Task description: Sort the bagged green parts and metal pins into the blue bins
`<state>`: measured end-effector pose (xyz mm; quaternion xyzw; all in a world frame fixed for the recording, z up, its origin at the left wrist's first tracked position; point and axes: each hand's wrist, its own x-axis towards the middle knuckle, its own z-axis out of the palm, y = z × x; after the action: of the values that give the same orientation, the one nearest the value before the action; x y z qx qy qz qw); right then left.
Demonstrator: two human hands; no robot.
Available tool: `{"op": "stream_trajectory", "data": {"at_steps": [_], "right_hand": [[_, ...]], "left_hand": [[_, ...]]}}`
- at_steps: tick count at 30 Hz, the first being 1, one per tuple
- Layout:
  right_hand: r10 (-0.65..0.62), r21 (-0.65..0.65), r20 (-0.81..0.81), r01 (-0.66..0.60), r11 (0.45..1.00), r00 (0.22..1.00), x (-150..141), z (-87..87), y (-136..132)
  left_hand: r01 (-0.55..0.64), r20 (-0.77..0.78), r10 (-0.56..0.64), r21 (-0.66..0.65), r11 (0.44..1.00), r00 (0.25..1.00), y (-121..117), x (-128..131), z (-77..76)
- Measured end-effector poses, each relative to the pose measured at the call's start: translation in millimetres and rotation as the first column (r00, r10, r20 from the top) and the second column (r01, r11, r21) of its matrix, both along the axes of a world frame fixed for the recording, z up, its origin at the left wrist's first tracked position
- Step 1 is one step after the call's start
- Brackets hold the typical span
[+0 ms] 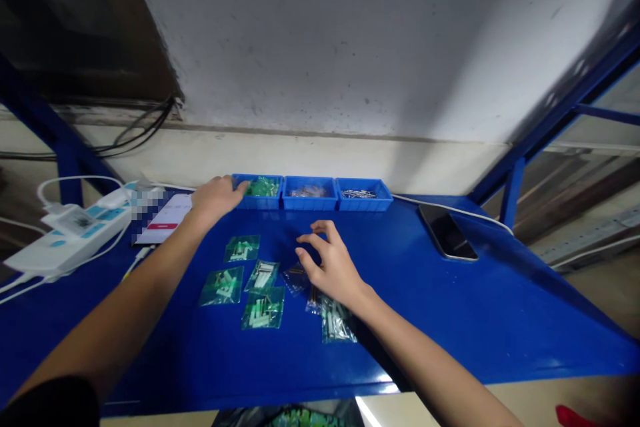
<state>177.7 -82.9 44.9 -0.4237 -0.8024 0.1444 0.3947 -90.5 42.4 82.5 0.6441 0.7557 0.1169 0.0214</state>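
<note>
At least six small filled packets (263, 310) are laid on the blue counter (425, 320), while small pieces (263, 187) are left in three blue bins (309, 204) along the back. The right hand (334, 270) is held over the packets, fingers parted, nothing seen in them. The left hand (216, 195) is placed beside the leftmost bin; whether anything is gripped cannot be told. Some packets are partly hidden by the right hand; the middle bin's contents are blurred.

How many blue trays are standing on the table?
3, in one row near the wall: the left tray by the left hand, the middle tray, and the right tray at the other end.
</note>
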Motion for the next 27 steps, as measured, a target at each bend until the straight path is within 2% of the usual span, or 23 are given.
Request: {"op": "stream_trajectory", "data": {"at_steps": [1, 2, 4, 5, 6, 8, 11, 12, 14, 16, 17, 19, 21, 24, 26, 27], "right_hand": [[-0.002, 0.0, 0.008, 0.002, 1.0, 1.0, 0, -0.2, 1], [-0.004, -0.001, 0.015, 0.004, 1.0, 1.0, 1, -0.5, 1], [-0.007, -0.007, 0.023, 0.007, 1.0, 1.0, 1, -1.6, 2], [-0.007, -0.012, 0.025, 0.008, 1.0, 1.0, 1, -2.3, 2], [-0.008, -0.019, 0.029, 0.008, 1.0, 1.0, 1, -3.3, 2], [0.002, -0.039, 0.041, -0.001, 0.999, 0.999, 0, -5.4, 2], [0.045, -0.075, 0.036, -0.042, 0.996, 0.998, -3, -7.9, 1], [0.059, -0.104, 0.008, -0.057, 0.993, 0.998, -4, -8.0, 1], [0.065, -0.229, -0.125, -0.093, 0.969, 0.99, -6, -6.8, 2], [0.016, -0.406, -0.357, -0.171, 0.898, 0.934, -9, -4.1, 3], [-0.025, -0.473, -0.476, -0.232, 0.85, 0.879, -10, -2.4, 4], [-0.097, -0.527, -0.644, -0.348, 0.775, 0.759, -11, 0.8, 5], [-0.136, -0.539, -0.712, -0.413, 0.734, 0.688, -12, 2.6, 5], [-0.163, -0.574, -0.71, -0.428, 0.698, 0.686, -11, 2.1, 4], [-0.175, -0.581, -0.677, -0.373, 0.723, 0.715, -10, 0.5, 6], [-0.185, -0.57, -0.655, -0.319, 0.757, 0.732, -9, -0.1, 7]], "left_hand": [[0.009, 0.015, -0.009, -0.011, 1.0, 1.0, -14, -2, -5.1], [0.083, 0.052, -0.08, -0.063, 0.995, 0.995, -28, -5, -11.6], [0.339, 0.104, -0.325, -0.183, 0.923, 0.94, -52, -11, -26.7], [0.403, 0.111, -0.387, -0.212, 0.89, 0.915, -62, -14, -34.1], [0.432, 0.116, -0.417, -0.21, 0.877, 0.902, -69, -15, -40.6], [0.411, 0.136, -0.393, -0.151, 0.899, 0.91, -79, -13, -48.3], [0.349, 0.279, -0.344, 0.032, 0.937, 0.897, -84, 6, -44.5], [0.353, 0.341, -0.368, 0.109, 0.929, 0.865, -85, 16, -40.0], [0.4, 0.405, -0.489, 0.287, 0.87, 0.773, -89, 39, -29.3], [0.435, 0.436, -0.591, 0.41, 0.802, 0.678, -94, 61, -20.7], [0.459, 0.465, -0.636, 0.445, 0.769, 0.615, -98, 71, -18.4], [0.513, 0.538, -0.689, 0.463, 0.723, 0.486, -106, 86, -18.4], [0.561, 0.578, -0.705, 0.449, 0.695, 0.411, -114, 93, -23.3], [0.611, 0.554, -0.704, 0.386, 0.691, 0.445, -124, 93, -32.7], [0.623, 0.527, -0.694, 0.345, 0.702, 0.491, -127, 90, -36.2], [0.619, 0.526, -0.682, 0.327, 0.714, 0.508, -127, 89, -37.0]]}}
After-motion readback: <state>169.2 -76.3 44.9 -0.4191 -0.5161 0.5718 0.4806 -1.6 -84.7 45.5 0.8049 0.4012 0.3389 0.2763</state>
